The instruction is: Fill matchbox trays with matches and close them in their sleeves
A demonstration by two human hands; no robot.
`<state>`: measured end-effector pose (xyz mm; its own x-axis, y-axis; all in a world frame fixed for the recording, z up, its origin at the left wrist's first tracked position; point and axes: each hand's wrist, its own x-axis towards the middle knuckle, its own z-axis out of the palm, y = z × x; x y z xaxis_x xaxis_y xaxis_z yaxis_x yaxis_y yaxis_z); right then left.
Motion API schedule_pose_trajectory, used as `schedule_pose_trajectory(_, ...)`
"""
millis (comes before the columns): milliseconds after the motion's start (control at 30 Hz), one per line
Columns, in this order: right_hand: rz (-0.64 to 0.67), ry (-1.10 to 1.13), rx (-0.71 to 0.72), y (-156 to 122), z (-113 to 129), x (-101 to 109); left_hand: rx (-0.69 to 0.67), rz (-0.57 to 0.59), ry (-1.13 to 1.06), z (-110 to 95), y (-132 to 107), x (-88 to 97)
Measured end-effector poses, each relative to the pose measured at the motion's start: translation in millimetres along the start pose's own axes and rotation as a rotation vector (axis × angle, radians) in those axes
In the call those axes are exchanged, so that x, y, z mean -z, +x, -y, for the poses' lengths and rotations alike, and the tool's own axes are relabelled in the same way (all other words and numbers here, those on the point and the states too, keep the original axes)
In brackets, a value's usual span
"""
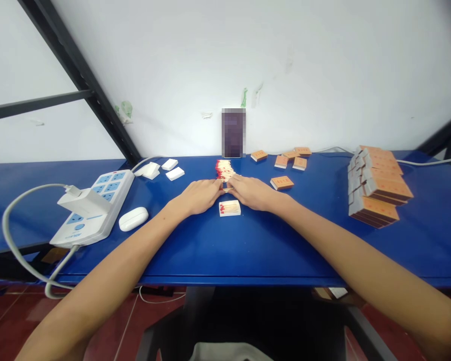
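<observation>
My left hand (200, 196) and my right hand (252, 193) meet fingertip to fingertip on the blue table (248, 245). Both pinch a small bundle of matches (226, 186) at the near end of a pile of red-tipped matches (224, 169). Just in front of my hands lies an open white matchbox tray (230, 208) with matches in it.
Several closed orange matchboxes (282, 182) lie scattered behind my right hand. A large stack of matchboxes (376, 186) stands at the right. Empty white trays (172, 169), a white earbud case (133, 219) and a power strip (93, 208) with cable sit at the left.
</observation>
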<state>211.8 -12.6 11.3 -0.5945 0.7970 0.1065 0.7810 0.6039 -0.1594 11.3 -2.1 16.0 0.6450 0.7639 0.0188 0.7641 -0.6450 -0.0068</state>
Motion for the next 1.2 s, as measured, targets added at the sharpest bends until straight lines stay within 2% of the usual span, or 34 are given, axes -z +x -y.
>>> schedule_pose_trajectory(333,0.025,-0.038,-0.031,-0.2,-0.4,1.1,-0.016,0.029,0.023,0.4,2.0,1.0)
schedule_pose_trajectory(467,-0.001,-0.004,-0.037,-9.8,5.2,12.4,-0.042,0.001,-0.028,-0.7,-8.1,12.0)
schedule_pose_trajectory(633,0.057,0.158,0.099,-27.0,12.6,28.0,-0.168,0.092,-0.241,-8.1,-30.6,27.5)
schedule_pose_trajectory(767,0.094,0.177,0.181,-29.6,12.9,30.9,-0.180,0.115,-0.298,-11.6,-34.9,23.9)
schedule_pose_trajectory(933,0.106,0.242,0.143,-30.3,11.3,32.9,-0.176,0.047,-0.310,-11.6,-33.6,25.5)
schedule_pose_trajectory(1100,0.045,0.291,0.085,-31.7,8.0,36.9,-0.145,-0.122,-0.318,-5.9,-36.2,35.5)
schedule_pose_trajectory(1200,0.018,0.308,0.107,-30.7,6.0,36.0,-0.126,-0.113,-0.341,-2.7,-34.2,30.9)
